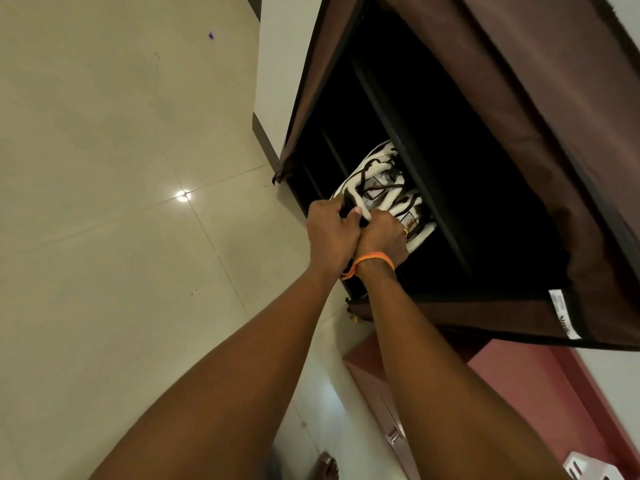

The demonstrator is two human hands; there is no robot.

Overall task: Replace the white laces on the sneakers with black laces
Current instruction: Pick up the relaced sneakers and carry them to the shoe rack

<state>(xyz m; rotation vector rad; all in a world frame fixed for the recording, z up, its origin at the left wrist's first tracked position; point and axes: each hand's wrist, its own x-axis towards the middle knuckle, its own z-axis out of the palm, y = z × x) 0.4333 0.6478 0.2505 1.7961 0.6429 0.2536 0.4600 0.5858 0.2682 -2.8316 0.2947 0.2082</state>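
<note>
A pair of white sneakers (375, 188) with black trim and dark laces sits on a low shelf inside a brown fabric shoe rack (519, 133). My left hand (330, 233) grips the heel of the nearer sneaker, thumb curled over its edge. My right hand (382, 239), with an orange wristband and a ring, grips the heel of the other sneaker right beside it. Both hands touch each other at the rack's opening. The sneakers' toes are hidden in the dark interior.
Black metal bars (415, 174) of the rack cross above the sneakers. Beige floor tiles (121, 202) spread to the left. A reddish-brown cabinet (502, 393) stands at lower right, below the rack. A bare foot (327, 467) shows at the bottom.
</note>
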